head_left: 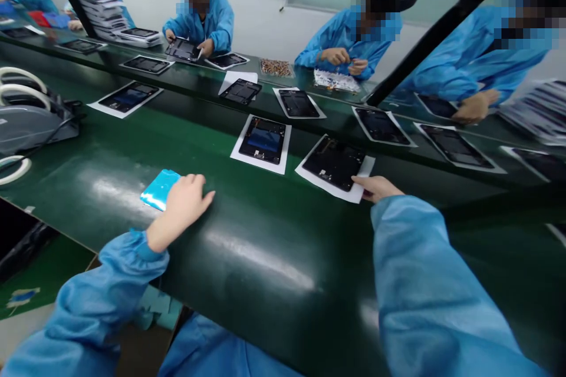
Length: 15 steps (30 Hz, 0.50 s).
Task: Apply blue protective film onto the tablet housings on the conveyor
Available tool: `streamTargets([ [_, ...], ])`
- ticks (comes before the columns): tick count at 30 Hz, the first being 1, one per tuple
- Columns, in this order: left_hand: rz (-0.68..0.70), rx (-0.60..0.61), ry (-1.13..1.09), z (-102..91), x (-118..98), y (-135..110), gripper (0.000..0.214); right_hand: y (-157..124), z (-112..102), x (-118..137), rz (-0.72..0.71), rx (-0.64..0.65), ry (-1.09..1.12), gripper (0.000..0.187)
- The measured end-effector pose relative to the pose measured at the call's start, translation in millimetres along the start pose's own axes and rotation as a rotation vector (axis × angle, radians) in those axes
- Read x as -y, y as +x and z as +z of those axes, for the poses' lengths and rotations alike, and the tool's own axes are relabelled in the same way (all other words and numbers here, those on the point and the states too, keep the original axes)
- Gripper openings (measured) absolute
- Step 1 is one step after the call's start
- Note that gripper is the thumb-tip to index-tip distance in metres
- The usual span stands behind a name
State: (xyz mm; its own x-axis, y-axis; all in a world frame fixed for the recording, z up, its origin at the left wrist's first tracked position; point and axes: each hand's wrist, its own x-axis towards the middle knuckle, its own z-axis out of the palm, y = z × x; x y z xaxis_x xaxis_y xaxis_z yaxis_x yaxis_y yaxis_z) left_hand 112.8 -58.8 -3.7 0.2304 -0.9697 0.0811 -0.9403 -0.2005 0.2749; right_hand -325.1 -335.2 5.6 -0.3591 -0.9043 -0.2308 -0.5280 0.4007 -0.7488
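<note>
Here left hand [183, 205] flat on blue film [159, 188] | right hand [377, 187] apparently pinching tablet's white sheet [336, 184]

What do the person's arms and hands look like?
Both arms wear loose, slightly shiny blue sleeves with gathered cuffs at the wrists. The left hand and right hand are bare: no gloves, rings or watch show. No markings show on the sleeves.

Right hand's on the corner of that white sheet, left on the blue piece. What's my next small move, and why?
Probably slide the white sheet with the black tablet frame toward you: the right hand already touches its near corner, and it lies across the green belt from the blue film under your left hand.
</note>
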Motion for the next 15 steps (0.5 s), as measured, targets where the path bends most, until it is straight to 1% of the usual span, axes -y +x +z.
streamTargets([
  [1, -0.062, 0.000, 0.026, -6.4, 16.1, -3.3, 0.027, -5.4, 2.9, 0.6, 0.044, 0.046, 0.042, 0.040],
  [3, -0.136, 0.034, 0.043, -14.9, 44.1, -5.8, 0.034, -19.0, 6.4, 0.8, 0.096, 0.133, 0.130, 0.041],
  [4, -0.149, 0.059, 0.035, -17.4, 55.1, -5.0, 0.037, -27.8, 6.5, -0.4, 0.107, 0.161, 0.173, 0.041],
  [6, -0.128, 0.109, -0.008, -20.2, 71.1, -0.6, 0.044, -50.9, 3.1, -8.2, 0.116, 0.211, 0.246, 0.041],
  [8, -0.071, 0.144, -0.069, -22.4, 81.3, 4.9, 0.048, -82.5, -4.3, -24.9, 0.117, 0.280, 0.291, 0.035],
  [10, -0.006, 0.175, -0.133, -25.4, 88.3, 9.3, 0.050, -121.3, -13.4, -49.2, 0.100, 0.377, 0.314, 0.028],
  [13, 0.078, 0.234, -0.220, -30.9, 95.0, 12.7, 0.051, -180.2, -23.8, -88.1, 0.022, 0.529, 0.314, 0.035],
  [15, 0.123, 0.260, -0.266, -34.7, 95.8, 13.6, 0.047, -208.8, -26.4, -107.2, -0.053, 0.601, 0.281, 0.042],
])
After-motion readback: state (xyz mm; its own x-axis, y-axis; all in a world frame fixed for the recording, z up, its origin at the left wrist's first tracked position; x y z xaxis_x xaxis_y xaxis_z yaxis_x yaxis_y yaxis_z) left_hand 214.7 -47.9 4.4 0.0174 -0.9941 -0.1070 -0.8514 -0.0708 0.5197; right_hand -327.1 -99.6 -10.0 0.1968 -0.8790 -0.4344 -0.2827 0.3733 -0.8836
